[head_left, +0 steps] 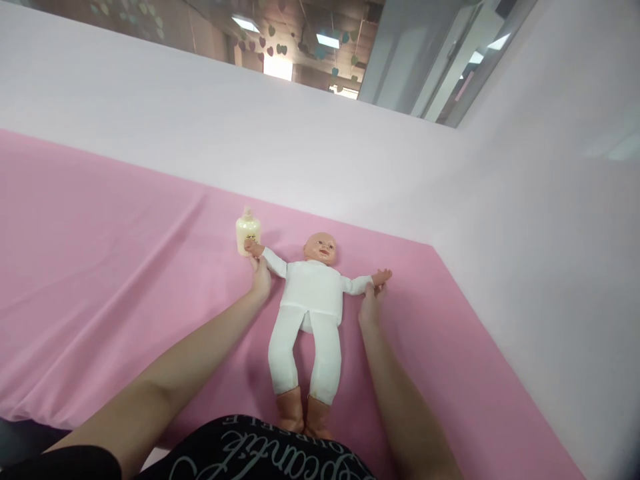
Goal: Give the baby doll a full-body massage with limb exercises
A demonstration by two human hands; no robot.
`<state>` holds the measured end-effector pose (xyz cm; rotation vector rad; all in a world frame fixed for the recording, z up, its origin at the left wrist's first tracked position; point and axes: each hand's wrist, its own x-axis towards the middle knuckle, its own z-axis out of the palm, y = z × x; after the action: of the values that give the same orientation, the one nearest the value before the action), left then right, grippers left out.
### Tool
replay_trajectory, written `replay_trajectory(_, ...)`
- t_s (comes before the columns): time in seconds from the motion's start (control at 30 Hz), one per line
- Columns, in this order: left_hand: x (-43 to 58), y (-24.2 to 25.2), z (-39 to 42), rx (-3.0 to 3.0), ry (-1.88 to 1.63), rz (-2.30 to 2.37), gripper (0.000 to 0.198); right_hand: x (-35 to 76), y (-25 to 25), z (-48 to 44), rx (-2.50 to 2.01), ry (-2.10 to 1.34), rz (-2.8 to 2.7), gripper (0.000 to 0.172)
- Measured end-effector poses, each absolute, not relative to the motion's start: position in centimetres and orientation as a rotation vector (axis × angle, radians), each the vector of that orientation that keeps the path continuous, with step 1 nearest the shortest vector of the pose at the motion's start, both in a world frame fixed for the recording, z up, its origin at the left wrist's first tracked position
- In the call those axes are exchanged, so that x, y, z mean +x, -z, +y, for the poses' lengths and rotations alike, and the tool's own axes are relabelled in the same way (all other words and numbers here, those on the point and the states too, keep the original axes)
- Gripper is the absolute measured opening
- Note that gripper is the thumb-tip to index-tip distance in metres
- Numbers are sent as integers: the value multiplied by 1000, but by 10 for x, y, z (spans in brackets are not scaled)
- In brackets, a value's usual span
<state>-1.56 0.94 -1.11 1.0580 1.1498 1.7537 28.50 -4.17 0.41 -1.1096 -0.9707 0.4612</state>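
Observation:
A baby doll (313, 287) with a white cloth body lies on its back, its head toward the wall and its feet toward me. Both of its arms are stretched out sideways. My left hand (261, 277) grips the doll's arm on the left at the wrist. On the other side my right hand (371, 305) holds the doll's other wrist, with the thumb on top. A pump bottle (248, 230) of pale yellow liquid stands just behind the doll's hand on the left, which partly covers it.
A pink sheet (125, 233) with folds at the left covers the table. White walls (320, 160) rise behind it and at the right. Above the back wall is a window (300, 47) with heart-shaped decorations.

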Motion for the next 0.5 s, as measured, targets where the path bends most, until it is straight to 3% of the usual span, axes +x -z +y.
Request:
replay_trajectory(0.17,-6,2,-2,1299,-1732,1076,61,264,-16,-53,-1020,-463,-1267,69)
replay_trajectory(0.37,2,1,-7,1898,-1500,976,52,255,-11,-59,-1106,-333,-1629,49)
replay_trajectory(0.5,6,3,-5,2039,-1364,1035,43,255,-13,-57,-1098,-312,-1815,46)
